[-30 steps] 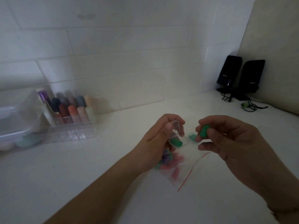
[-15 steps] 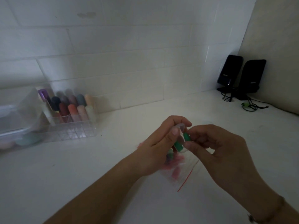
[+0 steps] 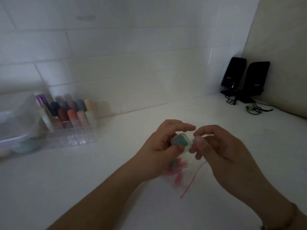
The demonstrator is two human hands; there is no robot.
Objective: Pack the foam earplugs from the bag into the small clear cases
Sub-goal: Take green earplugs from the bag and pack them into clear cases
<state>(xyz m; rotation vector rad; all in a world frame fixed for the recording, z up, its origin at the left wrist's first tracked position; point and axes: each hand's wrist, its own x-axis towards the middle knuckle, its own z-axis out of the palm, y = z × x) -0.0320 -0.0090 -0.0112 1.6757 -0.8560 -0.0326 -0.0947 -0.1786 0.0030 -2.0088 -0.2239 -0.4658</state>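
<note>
We see the small clear case [image 3: 180, 141], rounded and rigid with green foam earplugs inside, pinched in our left hand [image 3: 163, 147] above the bench [image 3: 83, 180]. Our right hand [image 3: 221, 146] has its fingers curled against the case's edge, probably to snap it closed. Below lies the soft zip bag [image 3: 180, 177] of earplugs.

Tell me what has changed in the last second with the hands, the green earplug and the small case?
The right hand carried the green earplug left into the small clear case that the left hand grips; the case now looks closed on the green. The bag of earplugs, the organizer and the speakers stayed.
</note>
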